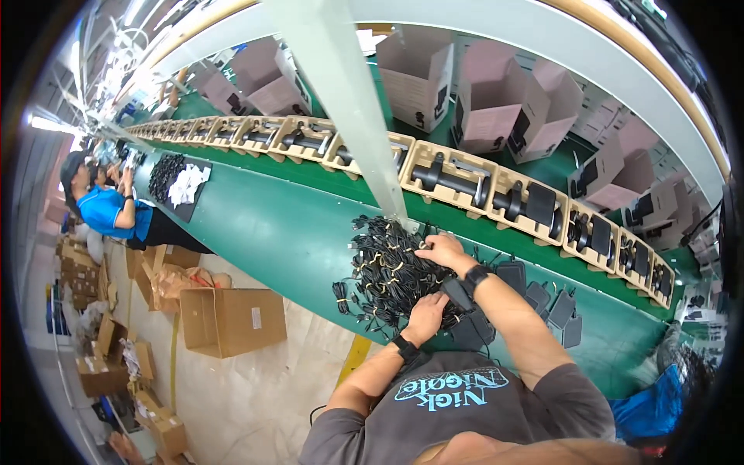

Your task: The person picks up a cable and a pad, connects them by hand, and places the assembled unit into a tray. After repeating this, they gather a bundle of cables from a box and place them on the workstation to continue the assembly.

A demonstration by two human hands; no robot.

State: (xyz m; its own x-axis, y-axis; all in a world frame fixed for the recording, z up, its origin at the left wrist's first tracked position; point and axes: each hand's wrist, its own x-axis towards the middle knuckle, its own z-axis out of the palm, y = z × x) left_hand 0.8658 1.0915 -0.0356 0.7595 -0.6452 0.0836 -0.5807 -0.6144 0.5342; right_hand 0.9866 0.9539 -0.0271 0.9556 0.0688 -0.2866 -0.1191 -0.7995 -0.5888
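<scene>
A big pile of black cables (387, 260), many tied in bundles with light ties, lies on the green workbench in front of me. My right hand (446, 252) reaches over the pile's right side, its fingers curled down on a cable bundle. Nearer to me, my left hand (428, 315) rests at the pile's near edge. Its fingers are bent against a black power adapter (457, 294), which sits below my right wrist. What lies under the fingertips of both hands is partly hidden. More black adapters (564, 310) stand to the right.
Behind the bench runs a row of tan pulp trays (448, 184) with black parts. Open cartons (415, 77) stand beyond it. A pale post (341, 85) rises just past the pile. At left are a person in blue (112, 213) and a floor carton (232, 322).
</scene>
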